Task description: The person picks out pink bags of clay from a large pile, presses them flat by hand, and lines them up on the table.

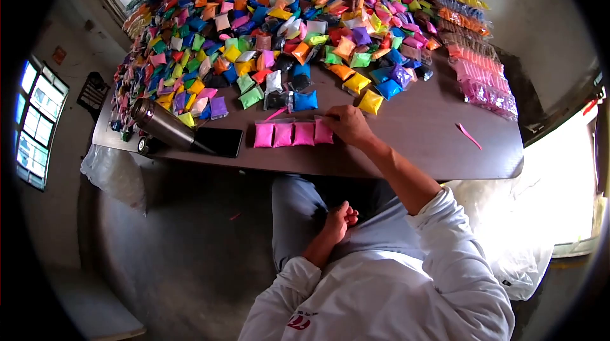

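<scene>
Several bright pink packets (283, 134) lie side by side in a row near the table's front edge. At the right end of that row, my right hand (347, 125) has its fingers closed on the upper edge of the last pink packet (323, 132). My left hand (340, 221) rests in my lap, fingers curled in, and nothing shows in it. A pink strip (276, 113) lies just behind the row, beside a blue packet (305, 101). To the right of my right hand is a yellow packet (370, 102).
A large heap of multicoloured packets (279, 13) covers the back of the table (438, 131). Stacked clear bags (476, 68) line the right side. A steel flask (162, 123) and a black phone (219, 142) lie at left. Another pink strip (469, 137) lies at right.
</scene>
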{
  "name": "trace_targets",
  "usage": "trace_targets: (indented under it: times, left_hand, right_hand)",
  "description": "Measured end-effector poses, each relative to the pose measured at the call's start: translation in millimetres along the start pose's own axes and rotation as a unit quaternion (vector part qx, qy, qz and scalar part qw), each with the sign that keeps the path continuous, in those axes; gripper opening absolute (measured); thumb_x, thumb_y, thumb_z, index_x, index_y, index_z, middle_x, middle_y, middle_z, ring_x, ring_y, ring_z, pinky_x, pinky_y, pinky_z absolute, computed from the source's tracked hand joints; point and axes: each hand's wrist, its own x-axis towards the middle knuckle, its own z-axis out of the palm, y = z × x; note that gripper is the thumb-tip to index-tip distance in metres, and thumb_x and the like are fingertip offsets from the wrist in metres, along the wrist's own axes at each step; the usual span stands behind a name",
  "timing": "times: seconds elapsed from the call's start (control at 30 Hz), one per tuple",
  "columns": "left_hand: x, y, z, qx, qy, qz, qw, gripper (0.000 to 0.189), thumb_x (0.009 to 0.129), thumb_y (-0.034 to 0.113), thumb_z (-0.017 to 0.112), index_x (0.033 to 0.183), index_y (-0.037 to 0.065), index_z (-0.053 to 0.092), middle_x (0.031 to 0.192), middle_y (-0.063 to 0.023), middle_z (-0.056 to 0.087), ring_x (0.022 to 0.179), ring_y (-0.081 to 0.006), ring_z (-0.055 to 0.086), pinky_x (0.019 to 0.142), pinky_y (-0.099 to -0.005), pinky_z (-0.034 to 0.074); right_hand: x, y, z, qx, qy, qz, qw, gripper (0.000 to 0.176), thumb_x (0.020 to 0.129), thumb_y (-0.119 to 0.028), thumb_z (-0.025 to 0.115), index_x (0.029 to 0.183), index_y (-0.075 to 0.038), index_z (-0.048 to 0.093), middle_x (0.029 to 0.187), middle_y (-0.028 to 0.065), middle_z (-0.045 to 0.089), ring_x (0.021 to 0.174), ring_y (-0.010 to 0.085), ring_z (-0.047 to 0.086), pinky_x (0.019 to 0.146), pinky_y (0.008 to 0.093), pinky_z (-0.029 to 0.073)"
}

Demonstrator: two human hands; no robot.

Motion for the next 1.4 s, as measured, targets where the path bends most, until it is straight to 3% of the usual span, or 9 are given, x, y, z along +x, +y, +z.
trace_targets:
  times: [0.23, 0.33, 0.4, 0.6, 0.73, 1.07, 1.13, 1.23, 1.4]
  left_hand:
    - [0, 2, -1, -0.008, -0.012, 0.001, 1.000, 0.031, 0.092, 0.035, 0.050, 0.073, 0.010, 0.050, 0.081, -0.0102, 0.060, 0.068, -0.0178, 0.052, 0.070, -0.0321, 0.044]
    - [3, -1, -1, -0.008, -0.019, 0.002, 1.000, 0.031, 0.092, 0.034, 0.051, 0.073, 0.010, 0.050, 0.081, -0.0099, 0.060, 0.066, -0.0176, 0.053, 0.069, -0.0313, 0.044]
    - [4, -3, 1, -0.011, -0.014, -0.003, 1.000, 0.031, 0.092, 0.034, 0.051, 0.073, 0.010, 0.050, 0.081, -0.0097, 0.060, 0.066, -0.0171, 0.053, 0.067, -0.0305, 0.044]
    - [11, -5, -6, -0.037, -0.036, -0.007, 0.999, 0.033, 0.092, 0.035, 0.052, 0.073, 0.008, 0.052, 0.079, -0.0102, 0.062, 0.066, -0.0162, 0.058, 0.063, -0.0294, 0.049]
    - [9, -2, -8, -0.055, -0.034, -0.013, 0.998, 0.033, 0.091, 0.036, 0.052, 0.074, 0.008, 0.052, 0.080, -0.0100, 0.063, 0.066, -0.0163, 0.058, 0.064, -0.0297, 0.049]
    - [13, 6, -7, -0.085, -0.043, -0.023, 0.995, 0.030, 0.091, 0.034, 0.054, 0.075, 0.009, 0.053, 0.079, -0.0097, 0.063, 0.066, -0.0170, 0.058, 0.064, -0.0303, 0.049]
    - [12, 7, -7, -0.079, -0.034, -0.024, 0.996, 0.030, 0.091, 0.034, 0.054, 0.075, 0.009, 0.053, 0.079, -0.0095, 0.063, 0.066, -0.0168, 0.058, 0.064, -0.0303, 0.048]
    - [13, 9, -7, -0.067, -0.030, -0.016, 0.997, 0.031, 0.091, 0.035, 0.054, 0.074, 0.009, 0.053, 0.079, -0.0094, 0.063, 0.065, -0.0164, 0.057, 0.063, -0.0303, 0.048]
    - [11, 10, -3, -0.037, -0.030, -0.019, 0.999, 0.031, 0.093, 0.035, 0.050, 0.077, 0.008, 0.052, 0.080, -0.0116, 0.061, 0.067, -0.0183, 0.055, 0.066, -0.0308, 0.047]
  right_hand:
    - [-12, -4, -13, -0.063, 0.025, -0.008, 0.998, 0.021, 0.078, -0.018, 0.064, 0.094, -0.005, 0.066, 0.091, 0.0168, 0.064, 0.087, 0.0335, 0.061, 0.075, 0.0399, 0.049]
    - [-14, -11, -12, -0.078, 0.061, -0.076, 0.992, 0.025, 0.076, -0.017, 0.066, 0.098, -0.005, 0.065, 0.100, 0.0148, 0.061, 0.094, 0.0335, 0.057, 0.080, 0.0399, 0.046]
    - [-14, -21, -9, -0.108, 0.063, -0.239, 0.963, 0.031, 0.072, -0.014, 0.068, 0.102, -0.006, 0.063, 0.104, 0.0131, 0.059, 0.096, 0.0320, 0.055, 0.082, 0.0395, 0.044]
    - [-9, -67, 35, -0.157, 0.005, -0.289, 0.944, 0.034, 0.072, -0.023, 0.068, 0.103, -0.010, 0.063, 0.104, 0.0116, 0.058, 0.099, 0.0285, 0.053, 0.086, 0.0400, 0.039]
    - [2, -75, 67, -0.209, -0.057, -0.264, 0.940, 0.031, 0.074, -0.028, 0.064, 0.099, -0.009, 0.064, 0.101, 0.0128, 0.058, 0.102, 0.0277, 0.051, 0.088, 0.0400, 0.035]
    - [36, -72, 110, -0.248, -0.022, -0.275, 0.929, 0.025, 0.071, -0.021, 0.068, 0.093, -0.010, 0.064, 0.086, 0.0115, 0.058, 0.088, 0.0299, 0.055, 0.078, 0.0411, 0.043]
    - [32, -84, 90, -0.142, 0.024, -0.249, 0.958, 0.027, 0.069, -0.018, 0.070, 0.094, -0.010, 0.065, 0.089, 0.0118, 0.059, 0.089, 0.0298, 0.057, 0.078, 0.0404, 0.045]
    - [17, -82, 41, -0.101, 0.019, -0.202, 0.974, 0.032, 0.067, -0.016, 0.071, 0.098, -0.010, 0.065, 0.091, 0.0113, 0.060, 0.092, 0.0293, 0.057, 0.078, 0.0396, 0.046]
    - [-13, -41, -14, -0.164, -0.003, -0.171, 0.972, 0.040, 0.068, -0.023, 0.073, 0.105, -0.009, 0.063, 0.102, 0.0137, 0.057, 0.096, 0.0309, 0.055, 0.081, 0.0389, 0.046]
